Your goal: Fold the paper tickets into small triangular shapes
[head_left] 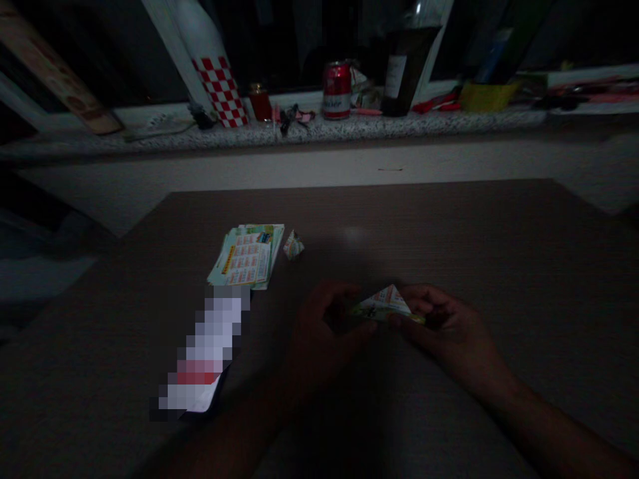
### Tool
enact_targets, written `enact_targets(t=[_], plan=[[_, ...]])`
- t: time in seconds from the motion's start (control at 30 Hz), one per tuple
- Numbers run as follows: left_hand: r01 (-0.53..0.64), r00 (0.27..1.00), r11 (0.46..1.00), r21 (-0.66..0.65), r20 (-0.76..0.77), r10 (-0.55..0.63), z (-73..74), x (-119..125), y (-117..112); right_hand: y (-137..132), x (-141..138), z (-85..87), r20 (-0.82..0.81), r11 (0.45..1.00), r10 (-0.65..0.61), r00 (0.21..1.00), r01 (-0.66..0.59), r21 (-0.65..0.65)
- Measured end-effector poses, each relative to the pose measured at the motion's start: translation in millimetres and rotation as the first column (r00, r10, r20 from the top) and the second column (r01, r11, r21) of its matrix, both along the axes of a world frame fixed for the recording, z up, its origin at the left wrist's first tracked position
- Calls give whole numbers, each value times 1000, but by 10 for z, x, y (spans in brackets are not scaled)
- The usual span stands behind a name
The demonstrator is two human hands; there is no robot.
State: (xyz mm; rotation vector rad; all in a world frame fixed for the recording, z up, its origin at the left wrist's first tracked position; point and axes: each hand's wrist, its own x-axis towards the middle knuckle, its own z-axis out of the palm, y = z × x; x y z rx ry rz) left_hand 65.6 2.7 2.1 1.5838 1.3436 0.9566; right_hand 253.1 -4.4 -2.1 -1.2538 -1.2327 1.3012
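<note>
Both my hands hold a folded piece of printed paper (387, 305) just above a dark wooden table (449, 233). My left hand (319, 332) pinches its left corner with curled fingers. My right hand (444, 329) grips its right side, fingers pressed together over the fold. The paper forms a triangle pointing away from me. A small folded paper shape (293, 246) sits on the table farther back, next to a stack of printed paper sheets (247, 256).
A phone with a lit, blurred screen (204, 356) lies left of my hands. On the stone windowsill (150, 140) behind stand a red can (337, 90), a dark bottle (404, 63), a small jar (259, 103) and a red-white checkered object (219, 90). The room is dim.
</note>
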Motion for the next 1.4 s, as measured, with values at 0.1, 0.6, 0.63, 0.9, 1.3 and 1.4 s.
enact_targets(t=[0.1,0.6,0.63,0.9,1.3,1.4], plan=[[84,977,982,-167,209,-48,-9,81,-31,-26,-20,-5,-51,1000,5,999,-6,-8],[34,946,968,-250,320,50,7,112,-3,-68,-29,-59,64,992,-21,998,13,126],[38,940,965,-261,336,54,12,115,-2,-65,-25,-54,75,990,-31,997,20,143],[-42,968,984,-175,235,83,10,90,-8,-62,2,-57,145,963,-48,988,7,271],[84,996,943,324,-26,-80,-34,-22,-59,-94,143,-97,371,857,-172,913,-47,514],[186,981,862,472,-133,-139,-38,-114,-15,-85,169,-94,391,843,-226,892,-22,537]])
